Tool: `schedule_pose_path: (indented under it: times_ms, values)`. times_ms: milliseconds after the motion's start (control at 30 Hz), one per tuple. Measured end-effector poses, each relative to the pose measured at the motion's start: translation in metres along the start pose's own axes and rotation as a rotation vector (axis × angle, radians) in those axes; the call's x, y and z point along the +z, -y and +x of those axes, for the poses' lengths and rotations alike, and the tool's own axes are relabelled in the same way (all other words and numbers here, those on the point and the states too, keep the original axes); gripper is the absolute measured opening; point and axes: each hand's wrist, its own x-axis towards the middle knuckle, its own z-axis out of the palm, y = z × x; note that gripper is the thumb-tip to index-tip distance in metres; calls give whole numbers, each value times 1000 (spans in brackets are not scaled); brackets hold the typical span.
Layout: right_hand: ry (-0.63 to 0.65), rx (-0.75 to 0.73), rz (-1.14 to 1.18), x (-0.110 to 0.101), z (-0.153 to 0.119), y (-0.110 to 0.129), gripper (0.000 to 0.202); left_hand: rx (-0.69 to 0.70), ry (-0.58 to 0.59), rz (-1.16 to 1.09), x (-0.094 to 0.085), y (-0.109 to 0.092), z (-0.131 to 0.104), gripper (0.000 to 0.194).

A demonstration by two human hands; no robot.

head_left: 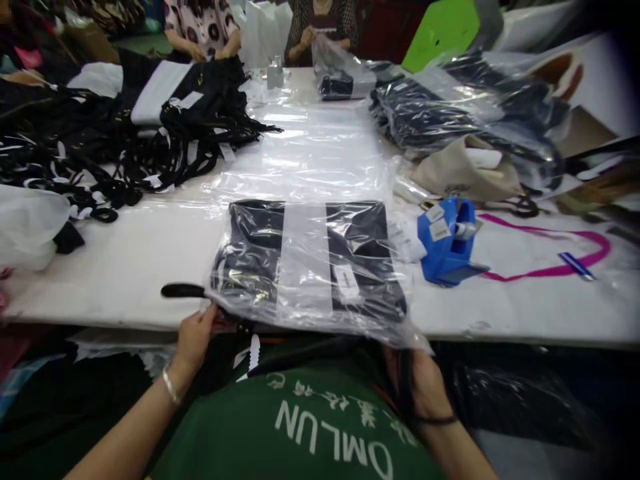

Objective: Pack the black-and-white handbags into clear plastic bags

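Note:
A folded black bag (357,230) with a white band round its middle and a white tag lies inside a clear plastic sleeve (305,320) at the table's near edge. The fingers of my left hand (196,339) pinch the sleeve's near left corner, beside a black strap end (183,290) that sticks out. Below the near right corner, my right hand (425,383) is closed round a black strap (406,380); some of its fingers are hidden.
Piles of black bags (210,87) cover the left side. Right of the sleeve stands a blue tape dispenser (447,243), with a pink strap (595,247) beyond. Wrapped bags (430,110) lie at the back right. Two people work across the table (150,267).

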Motion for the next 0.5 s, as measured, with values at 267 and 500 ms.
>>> schedule_pose_path:
  times_ms: [267, 500]
  values:
    - [58, -11, -221, 2, 36, 40, 53, 15, 103, -64, -9, -20, 43, 53]
    - [219, -585, -395, 44, -32, 66, 37, 320, -137, 532, -34, -18, 81, 38]
